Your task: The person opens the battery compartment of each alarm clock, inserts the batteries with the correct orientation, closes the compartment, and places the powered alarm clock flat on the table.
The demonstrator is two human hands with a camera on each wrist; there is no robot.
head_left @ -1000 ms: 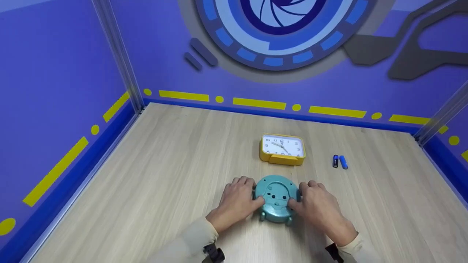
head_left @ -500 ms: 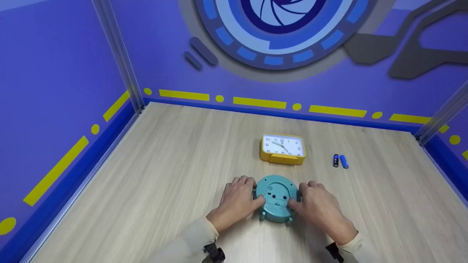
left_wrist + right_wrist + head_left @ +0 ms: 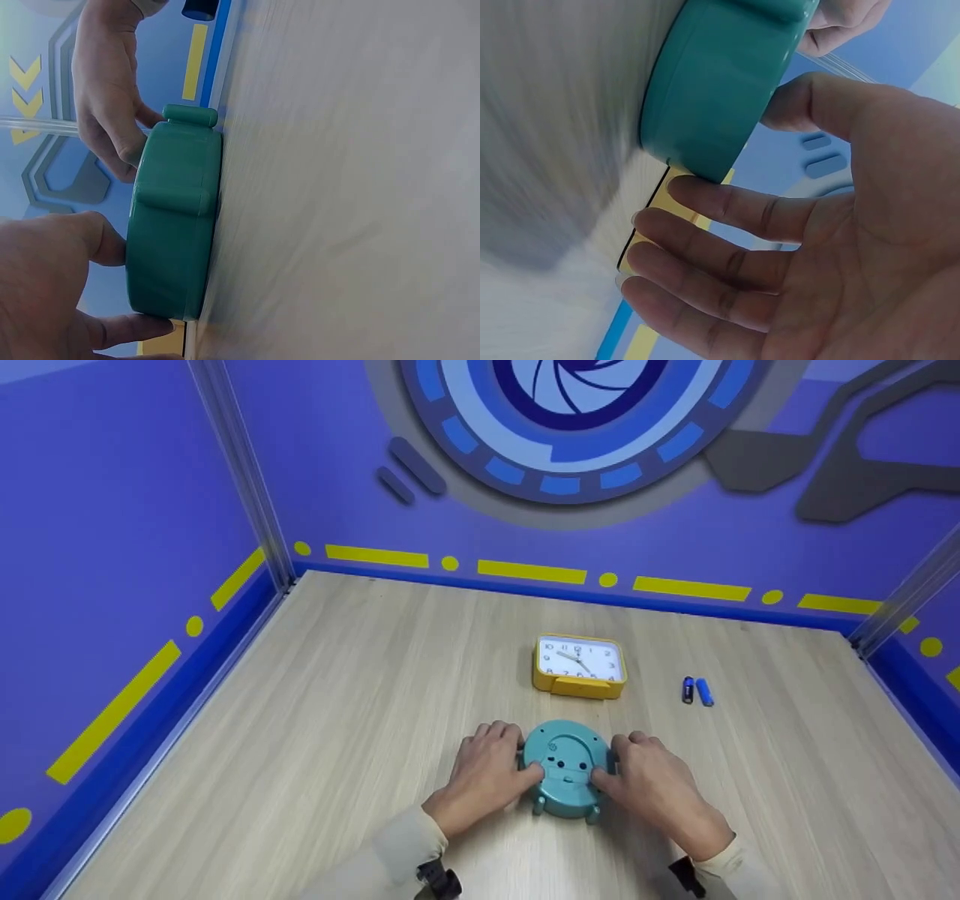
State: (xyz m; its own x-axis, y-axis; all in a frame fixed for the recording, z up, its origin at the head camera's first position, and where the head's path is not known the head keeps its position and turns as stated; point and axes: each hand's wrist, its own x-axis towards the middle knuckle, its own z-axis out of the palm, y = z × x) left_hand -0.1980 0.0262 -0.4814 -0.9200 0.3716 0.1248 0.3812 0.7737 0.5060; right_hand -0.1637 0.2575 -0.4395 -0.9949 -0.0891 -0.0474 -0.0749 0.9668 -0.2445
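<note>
A round teal alarm clock [image 3: 568,795] lies face down on the table, its back with the small knobs and battery cover turned up and its two stubby feet toward me. My left hand [image 3: 486,765] holds its left side, thumb on the back and fingers along the edge. From the other side my right hand [image 3: 654,777] grips it the same way. In the left wrist view the clock's rim [image 3: 176,225] sits right at the tabletop. The right wrist view has the thumb [image 3: 795,103] on the back and the index fingertip at the rim.
Beyond the teal clock stands a yellow rectangular alarm clock [image 3: 580,687], its white dial tilted up. Two blue batteries [image 3: 697,691] lie to its right on the wooden table [image 3: 360,682]. Blue printed panels [image 3: 150,510] enclose the back and sides.
</note>
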